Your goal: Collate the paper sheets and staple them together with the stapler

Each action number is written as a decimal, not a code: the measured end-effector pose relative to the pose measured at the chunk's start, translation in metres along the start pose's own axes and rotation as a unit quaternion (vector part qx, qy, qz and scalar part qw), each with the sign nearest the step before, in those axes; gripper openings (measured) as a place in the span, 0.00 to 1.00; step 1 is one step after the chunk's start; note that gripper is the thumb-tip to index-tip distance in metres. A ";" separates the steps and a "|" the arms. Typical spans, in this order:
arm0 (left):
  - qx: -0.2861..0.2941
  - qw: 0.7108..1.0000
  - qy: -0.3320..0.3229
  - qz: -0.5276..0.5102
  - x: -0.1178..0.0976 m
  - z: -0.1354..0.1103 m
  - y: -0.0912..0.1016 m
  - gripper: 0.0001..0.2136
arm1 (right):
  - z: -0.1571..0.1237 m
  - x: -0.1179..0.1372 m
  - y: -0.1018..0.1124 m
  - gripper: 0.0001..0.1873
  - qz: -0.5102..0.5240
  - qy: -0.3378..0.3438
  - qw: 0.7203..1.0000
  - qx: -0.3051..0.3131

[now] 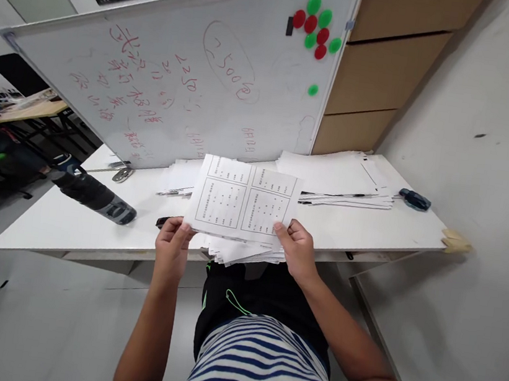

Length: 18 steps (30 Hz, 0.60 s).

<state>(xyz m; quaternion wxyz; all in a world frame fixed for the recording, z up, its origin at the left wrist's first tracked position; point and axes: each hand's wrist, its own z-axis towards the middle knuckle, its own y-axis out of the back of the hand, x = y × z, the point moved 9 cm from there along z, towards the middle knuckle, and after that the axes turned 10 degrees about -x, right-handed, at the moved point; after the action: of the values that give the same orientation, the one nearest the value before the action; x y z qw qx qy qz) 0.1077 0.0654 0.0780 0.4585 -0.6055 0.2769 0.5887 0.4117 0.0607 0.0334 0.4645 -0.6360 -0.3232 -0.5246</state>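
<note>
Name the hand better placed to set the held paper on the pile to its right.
Probably the right hand: it holds the printed paper by its right side, closer to the paper pile; the left hand is farther off.

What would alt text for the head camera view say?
A left hand and right hand hold printed paper forms near the edge of a white desk bearing paper stacks and a dark bottle, before a whiteboard with red handwriting.
</note>
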 end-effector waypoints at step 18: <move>0.121 0.983 0.079 0.110 0.036 0.001 -0.005 0.23 | 0.009 -0.008 0.005 0.23 -0.114 0.002 0.991 0.067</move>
<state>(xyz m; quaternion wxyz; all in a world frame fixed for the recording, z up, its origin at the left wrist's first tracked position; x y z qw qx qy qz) 0.1169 0.0756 0.0443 0.4371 -0.5560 0.4468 0.5480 0.4182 0.0682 0.0240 0.4437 -0.5617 -0.4271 -0.5524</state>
